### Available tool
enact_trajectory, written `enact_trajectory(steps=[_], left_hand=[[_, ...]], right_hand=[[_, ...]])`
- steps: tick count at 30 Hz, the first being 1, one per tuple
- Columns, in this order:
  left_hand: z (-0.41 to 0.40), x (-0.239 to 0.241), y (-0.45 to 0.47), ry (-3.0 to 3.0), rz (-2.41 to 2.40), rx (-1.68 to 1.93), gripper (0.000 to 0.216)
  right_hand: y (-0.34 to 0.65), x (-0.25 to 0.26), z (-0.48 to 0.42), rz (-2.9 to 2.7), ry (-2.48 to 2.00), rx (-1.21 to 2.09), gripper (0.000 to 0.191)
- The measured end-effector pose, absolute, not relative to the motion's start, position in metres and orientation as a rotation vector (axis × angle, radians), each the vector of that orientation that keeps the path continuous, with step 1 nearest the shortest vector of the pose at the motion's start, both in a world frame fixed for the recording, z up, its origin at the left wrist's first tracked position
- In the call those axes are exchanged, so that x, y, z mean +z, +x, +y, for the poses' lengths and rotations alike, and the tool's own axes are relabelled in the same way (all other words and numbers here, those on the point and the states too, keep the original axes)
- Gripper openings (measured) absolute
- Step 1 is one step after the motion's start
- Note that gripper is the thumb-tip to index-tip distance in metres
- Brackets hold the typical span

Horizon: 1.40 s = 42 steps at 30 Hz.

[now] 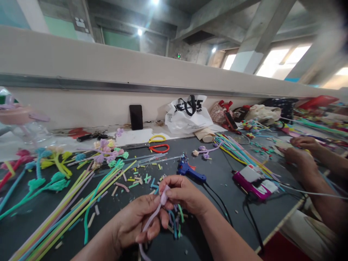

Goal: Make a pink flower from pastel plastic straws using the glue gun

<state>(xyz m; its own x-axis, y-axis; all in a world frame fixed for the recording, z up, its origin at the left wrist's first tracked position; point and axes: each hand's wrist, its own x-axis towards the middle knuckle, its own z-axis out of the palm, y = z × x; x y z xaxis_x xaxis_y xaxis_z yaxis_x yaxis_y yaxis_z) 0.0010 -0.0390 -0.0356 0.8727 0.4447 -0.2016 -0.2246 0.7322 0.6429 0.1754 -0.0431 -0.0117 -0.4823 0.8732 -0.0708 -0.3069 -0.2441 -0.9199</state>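
Between my two hands is a lilac pipe cleaner (151, 218), its top end folded into a small bud. My left hand (130, 221) is closed on the stem just under the bud. The fingertips of my right hand (187, 195) pinch the bud itself. The stem's tail hangs down past my left fingers. Under my right hand lie short blue, green and purple pipe cleaner pieces (175, 221), partly covered by it. A blue glue gun (191, 172) rests on the table right behind my hands.
Long pipe cleaners (67, 214) and finished flowers (106, 154) spread over the left side. Scissors (159, 148), a propped phone (136, 117) and a white bag (187, 117) stand farther back. To the right are a magenta device (255, 183), cords and another person's hands (301, 159).
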Motion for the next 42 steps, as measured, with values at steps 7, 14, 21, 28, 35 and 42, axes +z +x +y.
enact_trajectory(steps=[7,14,21,28,35,42], left_hand=[[-0.041,-0.03,0.001,0.719,0.409,0.411,0.023],[-0.043,-0.035,0.011,0.795,0.604,0.635,0.022],[-0.039,-0.037,0.015,0.862,0.735,0.744,0.017],[-0.038,-0.037,0.016,0.861,0.752,0.771,0.022],[-0.037,-0.036,0.015,0.863,0.753,0.764,0.022],[-0.037,-0.034,0.014,0.835,0.741,0.752,0.022]], right_hand=[[0.175,-0.013,-0.042,-1.25,-0.79,1.714,0.032],[0.19,0.029,-0.048,-1.357,-1.45,0.666,0.044],[0.246,0.016,-0.035,-1.925,-2.25,0.158,0.051],[0.259,-0.009,-0.02,-1.876,-2.307,0.335,0.06],[0.266,0.021,-0.02,-1.668,-2.104,0.662,0.029],[0.231,0.04,-0.067,-1.3,-1.461,1.161,0.036]])
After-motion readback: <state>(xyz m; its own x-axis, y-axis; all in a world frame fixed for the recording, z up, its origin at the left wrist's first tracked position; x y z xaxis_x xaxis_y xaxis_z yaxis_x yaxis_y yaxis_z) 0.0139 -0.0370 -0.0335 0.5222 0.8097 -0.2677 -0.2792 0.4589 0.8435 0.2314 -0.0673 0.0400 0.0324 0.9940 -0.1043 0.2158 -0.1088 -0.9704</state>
